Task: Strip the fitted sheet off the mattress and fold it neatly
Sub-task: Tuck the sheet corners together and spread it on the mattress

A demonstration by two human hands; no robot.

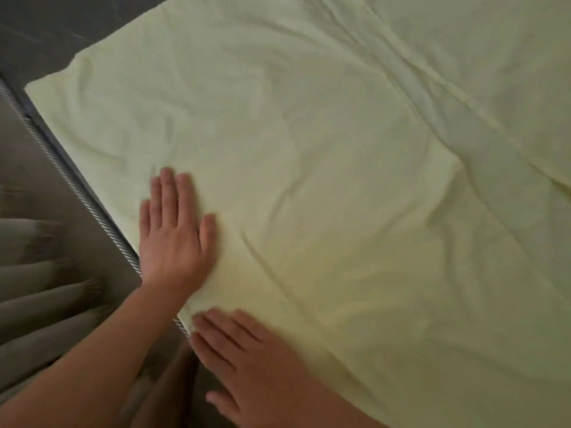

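2 hands flat, fingers straight, gripping nothing: left hand (pixel 176 242) and right hand (pixel 250 362) press fitted sheet (pixel 309 149) near mattress edge (pixel 78 188). Step, likely: smoothing fold. Next: pinch edge, fold across.

Dim, warm light leaves the pale yellow cloth sheet (pixel 309 143) brightest toward one o'clock. Blur smears the grey pleated fabric (pixel 37 307) at eight o'clock.

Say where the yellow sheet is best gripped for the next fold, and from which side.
Probably the sheet at its far left corner, pinched from the mattress edge side: two free edges meet there, lying flat. The left hand is nearer.
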